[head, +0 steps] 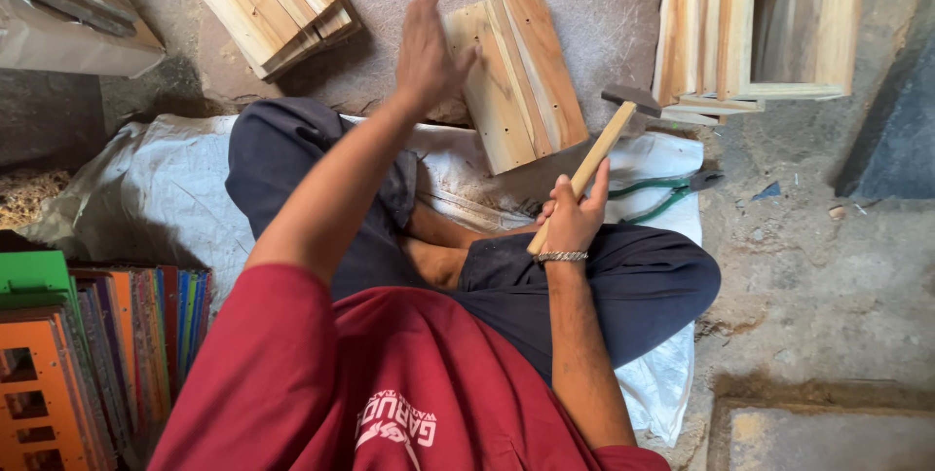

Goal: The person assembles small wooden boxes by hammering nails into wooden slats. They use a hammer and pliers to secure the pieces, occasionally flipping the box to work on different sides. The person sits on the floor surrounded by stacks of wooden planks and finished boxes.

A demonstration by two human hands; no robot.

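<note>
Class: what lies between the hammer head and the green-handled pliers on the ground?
Only bare white sacking shows between hammer head and pliers in the head view.

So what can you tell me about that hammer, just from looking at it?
The hammer is small, with a pale, straight wooden handle and a dark metal head that looks flat-faced and blocky. The right hand grips the handle near its lower end, fingers wrapped round it and thumb up along the side. It is held tilted, head up and away from the person, above the lap and not touching anything else. Its head shows just right of a wooden box, with green-handled pliers on the ground behind it.
</note>
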